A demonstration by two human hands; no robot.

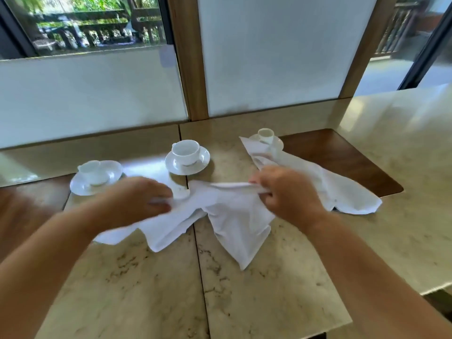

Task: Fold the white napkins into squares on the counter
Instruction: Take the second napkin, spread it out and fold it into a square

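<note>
A crumpled white napkin (232, 216) hangs and lies loose on the beige marble counter (151, 285), its upper edge stretched between both hands. My left hand (137, 199) is blurred and pinches the napkin's left part. My right hand (286, 192) grips the top edge at the right, fingers curled round the cloth. A second white napkin (342, 192) lies unfolded behind my right hand, reaching back to the far cup.
Three white cups on saucers stand along the back: one at the left (95, 176), one in the middle (187, 155), one at the right (266, 139) partly under the second napkin. A dark wooden inset (342, 155) lies at the right. Frosted glass panels rise behind.
</note>
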